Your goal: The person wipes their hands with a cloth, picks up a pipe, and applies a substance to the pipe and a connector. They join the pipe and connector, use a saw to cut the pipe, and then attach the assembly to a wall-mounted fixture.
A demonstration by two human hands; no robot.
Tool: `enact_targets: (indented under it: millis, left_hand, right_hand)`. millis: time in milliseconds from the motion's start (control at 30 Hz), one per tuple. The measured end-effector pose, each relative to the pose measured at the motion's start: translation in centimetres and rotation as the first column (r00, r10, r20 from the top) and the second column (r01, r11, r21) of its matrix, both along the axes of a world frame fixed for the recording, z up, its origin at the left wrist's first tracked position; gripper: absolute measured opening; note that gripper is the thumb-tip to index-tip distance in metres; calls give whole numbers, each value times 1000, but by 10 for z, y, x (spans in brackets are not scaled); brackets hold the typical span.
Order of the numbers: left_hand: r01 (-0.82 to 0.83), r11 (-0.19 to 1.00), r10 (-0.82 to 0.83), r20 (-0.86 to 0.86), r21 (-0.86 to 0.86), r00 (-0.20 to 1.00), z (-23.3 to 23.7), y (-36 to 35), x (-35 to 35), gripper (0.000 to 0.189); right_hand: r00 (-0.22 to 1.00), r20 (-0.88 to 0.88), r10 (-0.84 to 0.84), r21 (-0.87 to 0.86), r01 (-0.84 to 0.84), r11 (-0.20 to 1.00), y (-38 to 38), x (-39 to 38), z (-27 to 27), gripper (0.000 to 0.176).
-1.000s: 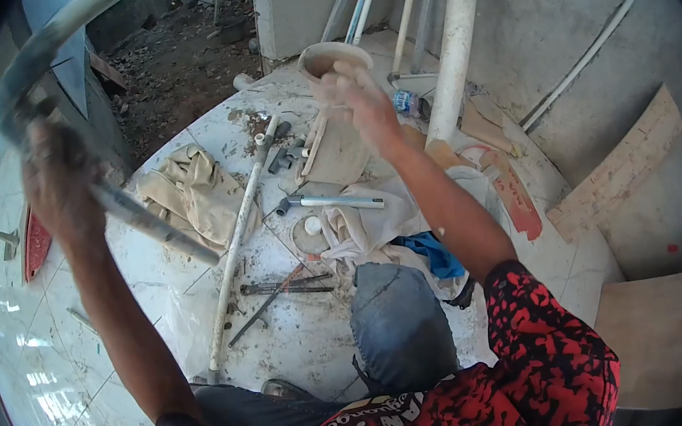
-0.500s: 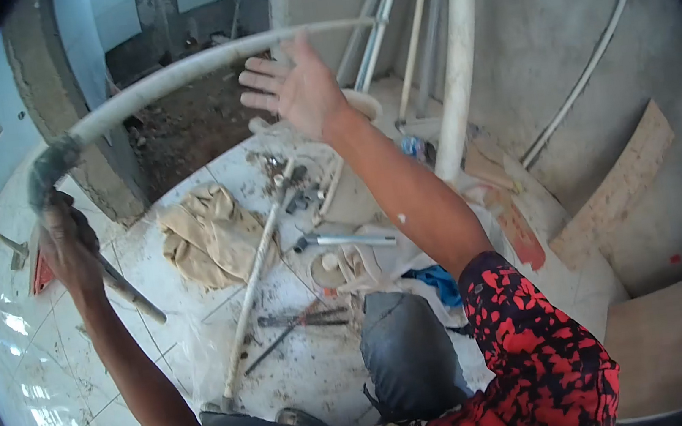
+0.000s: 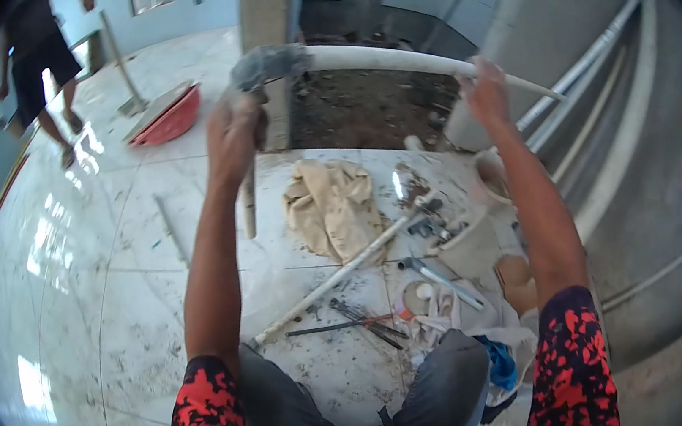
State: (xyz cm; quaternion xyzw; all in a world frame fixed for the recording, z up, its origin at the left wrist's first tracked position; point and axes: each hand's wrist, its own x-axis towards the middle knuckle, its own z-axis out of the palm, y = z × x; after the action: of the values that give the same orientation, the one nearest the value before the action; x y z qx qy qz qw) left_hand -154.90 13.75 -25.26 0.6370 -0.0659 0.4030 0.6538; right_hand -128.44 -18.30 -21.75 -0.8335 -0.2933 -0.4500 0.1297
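Raised in front of me is a long white pipe (image 3: 390, 57) with a dirty grey elbow fitting (image 3: 265, 66) on its left end. My left hand (image 3: 235, 136) is wrapped around the assembly just below the elbow, and a short pipe (image 3: 250, 209) hangs down beneath it. Farther along, my right hand (image 3: 486, 91) is closed around the white pipe; its fingers are slightly blurred. A beige cloth (image 3: 327, 206) lies on the tiles beyond my knees. Near it another white pipe (image 3: 325, 287) lies diagonally.
Several dark rods (image 3: 367, 325), a short grey pipe (image 3: 448, 285) and a blue cloth (image 3: 500, 362) lie on the floor. Long pipes (image 3: 628, 126) lean against the right wall. A red basin (image 3: 168, 122) and a person (image 3: 41, 58) are at the far left.
My right hand, earlier open with fingers spread, has closed on the pipe. The view has turned left, bringing more of the basin and the person into sight.
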Motion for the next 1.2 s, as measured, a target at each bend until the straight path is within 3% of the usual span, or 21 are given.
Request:
enact_targets:
  millis: [100, 167, 267, 300, 400, 467, 500, 533, 600, 667, 733, 867, 933, 1000, 1067, 1133, 1200]
  left_hand:
    - [-94, 990, 89, 47, 108, 995, 1, 11, -6, 30]
    - [-364, 905, 309, 247, 221, 918, 8, 9, -13, 39]
    - [-428, 889, 351, 354, 165, 867, 32, -4, -31, 53]
    - [-347, 929, 271, 402, 130, 875, 34, -4, -31, 60]
    - [-419, 897, 336, 399, 139, 853, 27, 6, -32, 56]
    - [-683, 590, 567, 380, 431, 730, 12, 34, -26, 58]
    - [-603, 713, 507, 331, 357, 796, 14, 33, -23, 52]
    - [-559, 776, 459, 348, 291, 818, 11, 36, -18, 49]
    - [-511, 840, 430, 349, 183, 832, 21, 23, -25, 47]
    - [-658, 721, 595, 295, 217, 748, 12, 27, -22, 45]
    - [-569, 783, 519, 242, 252, 820, 6, 26, -22, 42]
    - [-561, 793, 520, 216, 237, 826, -21, 36, -3, 36]
    - [-424, 906, 413, 190, 20, 891, -32, 36, 5, 34]
    - [-409, 912, 406, 178, -19, 897, -34, 33, 9, 36]
    - [-377, 926, 378, 87, -30, 922, -39, 30, 15, 36]
    - [-419, 903, 419, 15, 91, 908, -51, 29, 27, 38]
    - [-230, 973, 222, -190, -21, 956, -56, 8, 31, 38]
  right_hand:
    - [991, 74, 114, 5, -114, 993, 20, -8, 19, 31]
    - [991, 108, 84, 24, -87, 996, 32, -20, 33, 31]
    - [988, 147, 40, 0, -40, 999, 40, -30, 50, 32]
    - [985, 167, 41, -35, -36, 999, 45, -29, 54, 33]
    - [951, 273, 145, -81, -128, 989, 55, -22, 63, 30]
    - [904, 379, 199, -115, -168, 979, 63, -5, 66, 28]
    - [941, 304, 147, -165, -100, 981, 65, -8, 69, 31]
    - [929, 344, 139, -185, -78, 980, 68, -1, 70, 30]
    - [939, 322, 118, -210, -51, 976, 72, -11, 78, 27]
    - [941, 333, 55, -243, 29, 970, 77, -21, 85, 27]
    - [937, 343, 62, -291, 43, 956, 78, -25, 93, 26]
    - [921, 382, 73, -408, 97, 908, 85, -36, 115, 27]
    - [915, 395, 76, -451, 121, 884, 81, -42, 126, 26]
    - [913, 394, 104, -525, 131, 841, 70, -49, 136, 25]
    - [937, 326, 125, -597, 102, 796, 48, -63, 145, 27]
    - [951, 267, 158, -654, 58, 755, 20, -80, 143, 31]
    - [949, 261, 176, -689, 55, 723, -16, -92, 133, 33]
